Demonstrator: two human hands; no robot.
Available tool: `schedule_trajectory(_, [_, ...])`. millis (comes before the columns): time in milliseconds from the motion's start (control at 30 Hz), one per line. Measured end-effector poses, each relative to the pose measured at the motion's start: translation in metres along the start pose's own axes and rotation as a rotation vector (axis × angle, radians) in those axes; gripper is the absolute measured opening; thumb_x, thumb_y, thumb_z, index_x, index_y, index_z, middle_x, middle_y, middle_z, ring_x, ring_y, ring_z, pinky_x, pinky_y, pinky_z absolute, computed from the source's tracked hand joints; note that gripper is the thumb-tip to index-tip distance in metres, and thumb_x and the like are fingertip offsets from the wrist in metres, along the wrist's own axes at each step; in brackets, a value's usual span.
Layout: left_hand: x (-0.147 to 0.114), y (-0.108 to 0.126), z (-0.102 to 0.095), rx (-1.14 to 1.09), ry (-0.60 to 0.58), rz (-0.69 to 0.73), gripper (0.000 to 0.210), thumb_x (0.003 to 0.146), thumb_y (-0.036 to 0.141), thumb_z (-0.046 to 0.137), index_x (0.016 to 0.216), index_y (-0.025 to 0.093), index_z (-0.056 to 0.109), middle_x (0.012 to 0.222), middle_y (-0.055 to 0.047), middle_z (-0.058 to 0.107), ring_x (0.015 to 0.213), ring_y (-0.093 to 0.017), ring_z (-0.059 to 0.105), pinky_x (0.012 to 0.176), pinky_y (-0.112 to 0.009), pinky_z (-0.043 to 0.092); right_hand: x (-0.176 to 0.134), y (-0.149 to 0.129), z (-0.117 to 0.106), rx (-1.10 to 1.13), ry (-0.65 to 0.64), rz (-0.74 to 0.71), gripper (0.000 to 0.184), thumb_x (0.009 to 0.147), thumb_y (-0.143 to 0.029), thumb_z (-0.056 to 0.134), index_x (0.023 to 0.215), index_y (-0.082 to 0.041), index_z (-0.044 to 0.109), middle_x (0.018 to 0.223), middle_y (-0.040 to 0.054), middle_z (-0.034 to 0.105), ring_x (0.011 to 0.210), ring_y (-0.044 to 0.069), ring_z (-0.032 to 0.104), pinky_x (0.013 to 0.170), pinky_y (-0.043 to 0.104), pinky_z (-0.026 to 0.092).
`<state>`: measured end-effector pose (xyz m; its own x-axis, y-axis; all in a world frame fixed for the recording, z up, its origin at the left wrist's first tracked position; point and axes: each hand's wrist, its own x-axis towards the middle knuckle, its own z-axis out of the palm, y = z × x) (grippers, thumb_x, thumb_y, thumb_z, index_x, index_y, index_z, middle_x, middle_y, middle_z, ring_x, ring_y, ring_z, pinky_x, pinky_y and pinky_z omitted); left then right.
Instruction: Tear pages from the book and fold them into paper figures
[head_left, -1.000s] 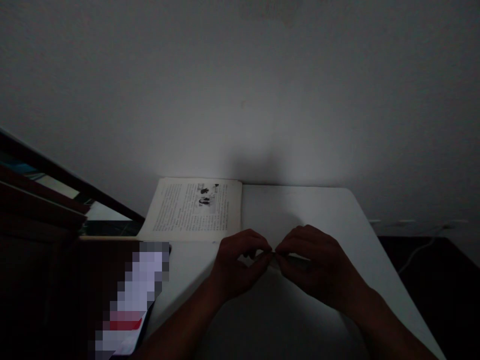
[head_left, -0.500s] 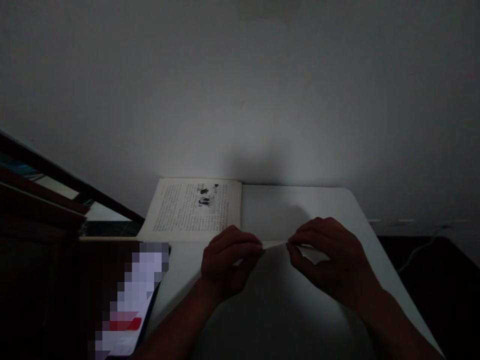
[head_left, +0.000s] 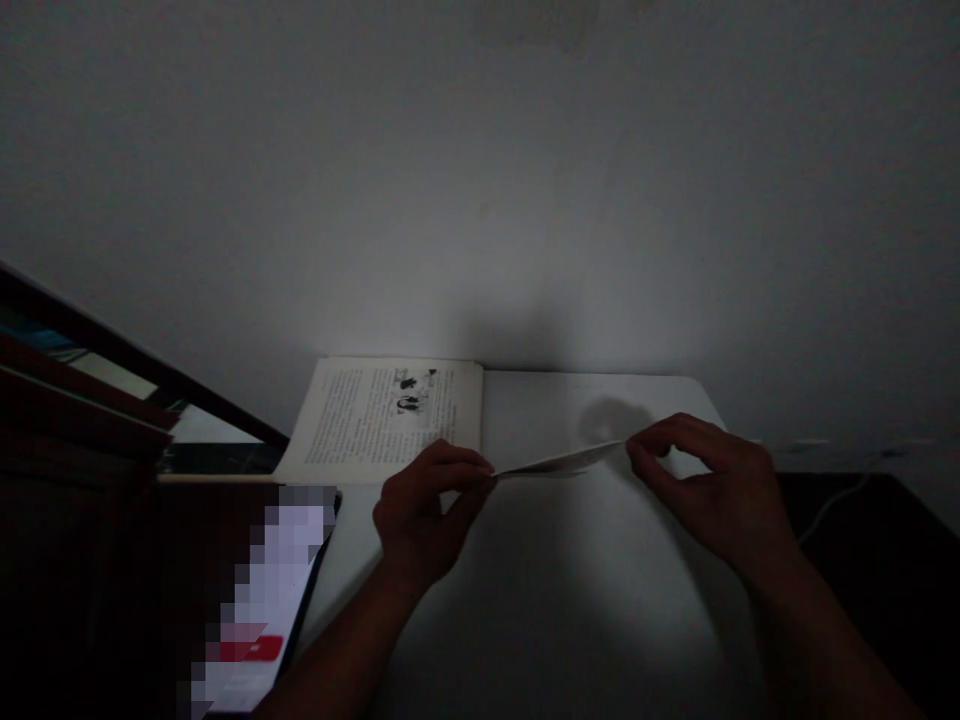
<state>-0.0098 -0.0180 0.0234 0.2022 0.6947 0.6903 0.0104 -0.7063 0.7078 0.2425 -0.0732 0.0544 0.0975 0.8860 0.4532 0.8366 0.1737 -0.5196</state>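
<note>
A thin piece of paper (head_left: 559, 462) is stretched between my two hands, above a white table (head_left: 540, 600). It appears nearly edge-on, slanting up to the right, and a lower layer or fold shows under its edge. My left hand (head_left: 431, 510) pinches the left end between thumb and fingers. At the right end, the thumb and fingertips of my right hand (head_left: 709, 485) are closed on the paper's tip. Behind my left hand lies a printed sheet or booklet (head_left: 360, 410) with columns of text and a small black picture.
A phone (head_left: 262, 590) with a lit, blurred screen lies at the table's left edge. A pale wall (head_left: 480, 200) rises behind the table. Dark wooden furniture (head_left: 75, 420) stands at the left. On the right, a white cable (head_left: 840, 500) runs over a dark surface.
My hands have moved apart, the right one going right and slightly up, the left one a little left. More of the paper now shows between them.
</note>
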Motion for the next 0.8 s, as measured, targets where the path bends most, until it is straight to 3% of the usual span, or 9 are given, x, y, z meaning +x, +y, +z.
schedule_trajectory(100, [0.0, -0.002, 0.001, -0.054, 0.093, -0.171, 0.015, 0.069, 0.006, 0.066, 0.077, 0.018, 0.065, 0.078, 0.0, 0.064, 0.07, -0.012, 0.061, 0.059, -0.022, 0.05, -0.001, 0.008, -0.002, 0.025, 0.022, 0.109, 0.009, 0.077, -0.03, 0.059, 0.072, -0.022, 0.061, 0.07, 0.0016, 0.06, 0.066, 0.018, 0.057, 0.045, 0.025, 0.042])
schedule_trajectory(267, [-0.001, -0.006, 0.009, -0.101, 0.191, -0.55, 0.007, 0.07, 0.02, 0.068, 0.075, 0.016, 0.063, 0.063, 0.002, 0.06, 0.054, -0.009, 0.055, 0.047, -0.018, 0.046, -0.004, 0.006, 0.011, 0.346, -0.118, 0.233, 0.023, 0.083, -0.037, 0.053, 0.098, -0.023, 0.062, 0.086, 0.0037, 0.067, 0.082, 0.02, 0.062, 0.071, 0.033, 0.048])
schedule_trajectory(400, [0.0, -0.007, 0.012, -0.148, 0.163, -0.715, 0.013, 0.07, 0.026, 0.067, 0.076, 0.016, 0.061, 0.059, 0.003, 0.058, 0.047, -0.007, 0.05, 0.042, -0.016, 0.042, -0.006, -0.002, 0.026, 0.62, -0.205, 0.378, 0.037, 0.073, -0.035, 0.067, 0.106, -0.021, 0.057, 0.07, -0.0004, 0.064, 0.067, 0.016, 0.061, 0.063, 0.029, 0.047])
schedule_trajectory(467, [-0.001, -0.007, 0.012, -0.183, 0.121, -0.716, 0.019, 0.07, 0.025, 0.067, 0.086, 0.017, 0.059, 0.067, 0.002, 0.06, 0.053, -0.008, 0.053, 0.047, -0.017, 0.044, -0.006, -0.004, 0.031, 0.767, -0.219, 0.482, 0.036, 0.069, -0.034, 0.07, 0.101, -0.021, 0.058, 0.064, -0.0027, 0.062, 0.062, 0.015, 0.06, 0.059, 0.028, 0.046])
schedule_trajectory(567, [-0.002, -0.006, 0.009, -0.149, -0.04, -0.628, 0.037, 0.07, 0.022, 0.067, 0.104, 0.021, 0.053, 0.081, 0.0, 0.061, 0.064, -0.01, 0.055, 0.058, -0.022, 0.047, -0.004, -0.002, 0.033, 1.013, -0.255, 0.637, 0.034, 0.067, -0.031, 0.071, 0.097, -0.022, 0.059, 0.068, -0.0017, 0.065, 0.064, 0.017, 0.063, 0.062, 0.03, 0.047])
schedule_trajectory(700, [-0.001, -0.003, 0.005, 0.175, -0.277, -0.394, 0.036, 0.073, 0.019, 0.063, 0.108, 0.02, 0.054, 0.076, 0.001, 0.054, 0.062, -0.01, 0.048, 0.06, -0.024, 0.043, -0.002, 0.0, 0.03, 1.199, -0.282, 0.749, 0.027, 0.066, -0.026, 0.072, 0.09, -0.021, 0.062, 0.077, 0.0018, 0.069, 0.065, 0.018, 0.064, 0.062, 0.031, 0.048])
schedule_trajectory(800, [0.0, -0.003, 0.006, 0.289, -0.383, -0.232, 0.032, 0.075, 0.021, 0.061, 0.106, 0.017, 0.056, 0.08, -0.002, 0.055, 0.063, -0.011, 0.046, 0.06, -0.025, 0.042, -0.003, 0.0, 0.029, 1.237, -0.272, 0.834, 0.027, 0.065, -0.025, 0.072, 0.09, -0.02, 0.063, 0.076, 0.0017, 0.07, 0.06, 0.016, 0.063, 0.056, 0.027, 0.046])
